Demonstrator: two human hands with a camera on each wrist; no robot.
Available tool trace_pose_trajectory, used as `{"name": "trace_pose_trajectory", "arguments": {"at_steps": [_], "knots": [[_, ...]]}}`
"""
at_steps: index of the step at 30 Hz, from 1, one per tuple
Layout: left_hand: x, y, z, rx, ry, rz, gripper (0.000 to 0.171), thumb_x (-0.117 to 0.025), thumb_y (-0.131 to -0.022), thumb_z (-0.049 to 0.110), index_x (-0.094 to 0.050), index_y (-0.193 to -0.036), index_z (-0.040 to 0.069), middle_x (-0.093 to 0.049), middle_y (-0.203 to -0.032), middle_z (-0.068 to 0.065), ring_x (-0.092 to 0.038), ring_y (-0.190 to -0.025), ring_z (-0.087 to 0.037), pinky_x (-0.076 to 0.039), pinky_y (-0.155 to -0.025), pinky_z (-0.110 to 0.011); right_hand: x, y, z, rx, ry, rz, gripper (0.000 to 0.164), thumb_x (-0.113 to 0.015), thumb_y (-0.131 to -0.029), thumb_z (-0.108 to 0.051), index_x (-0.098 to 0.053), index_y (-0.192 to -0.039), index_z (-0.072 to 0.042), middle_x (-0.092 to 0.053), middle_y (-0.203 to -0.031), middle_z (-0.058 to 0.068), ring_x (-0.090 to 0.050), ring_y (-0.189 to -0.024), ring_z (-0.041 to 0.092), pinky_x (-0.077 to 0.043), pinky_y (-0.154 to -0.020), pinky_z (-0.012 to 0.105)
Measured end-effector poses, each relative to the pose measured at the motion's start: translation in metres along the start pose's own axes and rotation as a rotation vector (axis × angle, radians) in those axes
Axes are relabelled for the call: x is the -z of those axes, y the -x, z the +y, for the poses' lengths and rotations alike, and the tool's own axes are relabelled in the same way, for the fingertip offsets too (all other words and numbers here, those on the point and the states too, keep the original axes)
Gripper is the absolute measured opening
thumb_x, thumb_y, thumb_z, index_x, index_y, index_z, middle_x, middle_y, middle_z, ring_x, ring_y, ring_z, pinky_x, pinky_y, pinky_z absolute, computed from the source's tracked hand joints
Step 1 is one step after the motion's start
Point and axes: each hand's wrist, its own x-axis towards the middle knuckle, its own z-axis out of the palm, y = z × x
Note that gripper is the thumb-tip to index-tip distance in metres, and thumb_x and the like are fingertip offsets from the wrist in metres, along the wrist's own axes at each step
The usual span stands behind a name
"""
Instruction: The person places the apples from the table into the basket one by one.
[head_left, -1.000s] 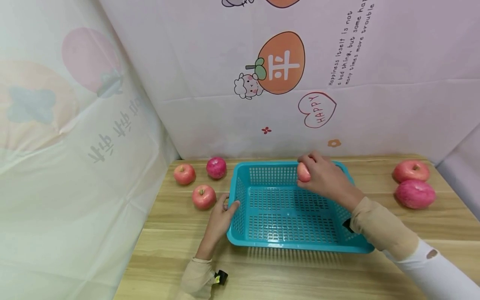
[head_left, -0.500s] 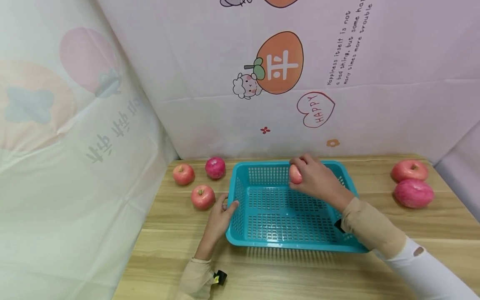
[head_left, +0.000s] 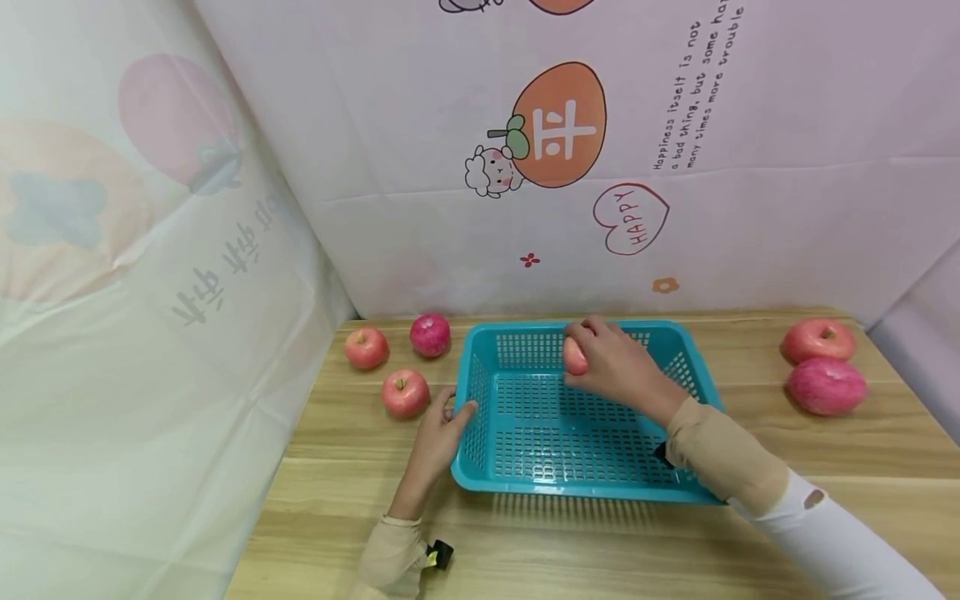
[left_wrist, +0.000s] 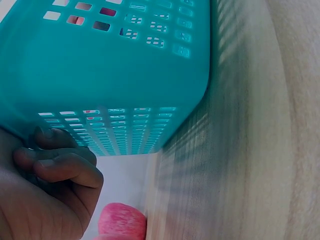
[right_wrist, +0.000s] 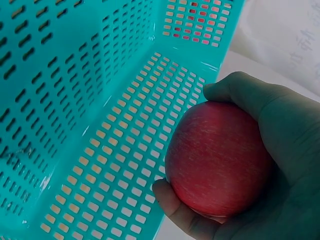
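Note:
A teal plastic basket (head_left: 592, 493) with perforated sides stands on the wooden table. My left hand (head_left: 438, 437) grips its left rim, thumb over the edge and fingers curled outside the wall; the left wrist view shows those curled fingers (left_wrist: 75, 170) against the perforated side. Over the back part of the basket, my right hand (head_left: 618, 367) holds a red apple (right_wrist: 217, 157), thumb on one side and fingertips on the other. Beneath the apple, the bare basket floor shows. Left of the basket sit two light red apples (head_left: 406, 394) and a deep pink fruit (head_left: 431, 335).
At the table's right side, a large light red apple (head_left: 819, 341) touches an oblong deep pink fruit (head_left: 827, 387). A printed white cloth (head_left: 420, 250) hangs behind the table, and another cloth (head_left: 150, 417) hangs along the left. Wooden table surface (head_left: 540, 550) shows in front of the basket.
My right hand has moved left above the basket, carrying the apple from near the back right corner toward the middle. My left hand keeps its grip on the rim.

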Motion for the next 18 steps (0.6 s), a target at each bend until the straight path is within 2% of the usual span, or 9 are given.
{"name": "trace_pose_trajectory", "arguments": {"at_steps": [7, 18], "knots": [[0.0, -0.001, 0.0, -0.007, 0.008, 0.0, 0.044, -0.056, -0.111, 0.03, -0.052, -0.148, 0.007, -0.076, -0.111, -0.028, -0.08, -0.093, -0.037, -0.067, -0.073, -0.044, -0.008, -0.003, -0.004, 0.023, 0.012, 0.002, 0.067, -0.087, -0.084, -0.035, -0.062, -0.142, -0.013, -0.06, -0.134, 0.015, -0.061, -0.109, 0.036, -0.06, -0.076, 0.048], [0.0, -0.001, -0.002, -0.002, 0.009, 0.0, 0.044, -0.056, -0.111, 0.029, -0.052, -0.149, 0.007, -0.076, -0.113, -0.028, -0.08, -0.095, -0.039, -0.067, -0.074, -0.046, -0.017, -0.005, -0.016, 0.055, 0.024, -0.021, 0.067, -0.087, -0.085, -0.034, -0.061, -0.143, -0.012, -0.061, -0.136, 0.015, -0.062, -0.112, 0.037, -0.061, -0.085, 0.052]]}}
